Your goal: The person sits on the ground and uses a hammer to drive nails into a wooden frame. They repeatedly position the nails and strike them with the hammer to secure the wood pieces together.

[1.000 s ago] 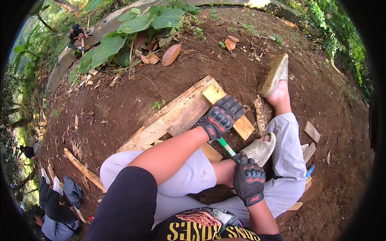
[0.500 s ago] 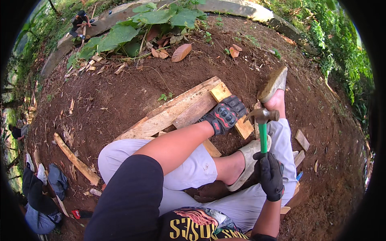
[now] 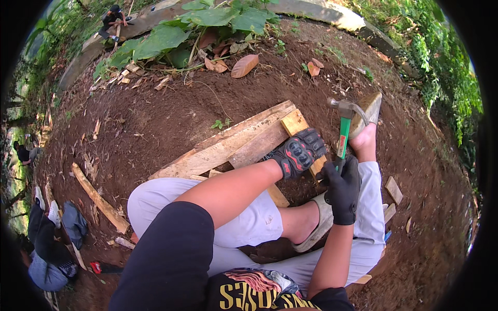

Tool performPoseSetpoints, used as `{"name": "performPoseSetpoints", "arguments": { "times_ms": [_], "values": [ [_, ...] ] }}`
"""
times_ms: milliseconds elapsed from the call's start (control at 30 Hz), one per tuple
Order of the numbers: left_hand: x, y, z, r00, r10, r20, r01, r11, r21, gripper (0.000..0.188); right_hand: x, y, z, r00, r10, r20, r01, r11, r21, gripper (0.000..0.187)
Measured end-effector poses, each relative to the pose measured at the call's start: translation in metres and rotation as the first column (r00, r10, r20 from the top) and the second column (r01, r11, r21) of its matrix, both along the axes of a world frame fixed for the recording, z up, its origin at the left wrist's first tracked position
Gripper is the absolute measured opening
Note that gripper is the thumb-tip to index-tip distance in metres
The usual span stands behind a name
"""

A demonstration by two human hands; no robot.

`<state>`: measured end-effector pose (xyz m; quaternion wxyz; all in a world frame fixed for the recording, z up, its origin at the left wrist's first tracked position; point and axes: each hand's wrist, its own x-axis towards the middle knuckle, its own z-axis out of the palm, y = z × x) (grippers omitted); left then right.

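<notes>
Right hand (image 3: 342, 189): gloved, fingers clamped round the lower part of the green hammer handle. Hammer (image 3: 343, 137) is held up, head clear of the wood, and overlaps the far sandal (image 3: 369, 111) in view; actual gap to the sandal not readable. Striking face points left, claw right.

Left hand (image 3: 302, 151): gloved, laid over the yellow board (image 3: 294, 122), knuckles up. Cannot tell whether the fingers close round its edge or pinch something small; underside hidden.

Yellow board crosses the end of the long pale plank (image 3: 223, 141) and of a shorter, greyer plank (image 3: 259, 145), all low over bare soil.

Status (judged): work on the board looks under way, unfinished. Done: board set in place and steadied. Left: cannot be told; any fastening under the glove is out of sight.

Change: half a second ago the claw pointed left; the hammer has since been turned about, its head now farther up the view. One second ago the head was hidden at the left hand. Left hand and board keep their places on the planks.
</notes>
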<state>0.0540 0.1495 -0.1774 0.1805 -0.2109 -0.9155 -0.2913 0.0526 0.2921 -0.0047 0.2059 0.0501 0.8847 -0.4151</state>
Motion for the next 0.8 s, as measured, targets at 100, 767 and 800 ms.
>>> {"name": "performPoseSetpoints", "arguments": {
  "times_ms": [100,767,800],
  "values": [
    [-0.003,-0.002,0.002,0.998,-0.034,0.056,0.036,0.999,-0.028,0.046,0.007,0.001,-0.010,0.894,0.331,-0.301,-0.256,0.930,0.263,0.036],
    [-0.002,0.001,-0.006,0.999,-0.006,-0.034,0.009,0.997,0.075,0.051,0.027,-0.029,-0.024,0.787,0.445,-0.427,-0.228,0.854,0.468,0.042],
    [-0.002,0.001,-0.002,0.999,-0.005,-0.034,0.008,0.998,0.066,0.051,0.027,-0.028,-0.026,0.796,0.438,-0.417,-0.216,0.850,0.480,0.042]
  ]
}}
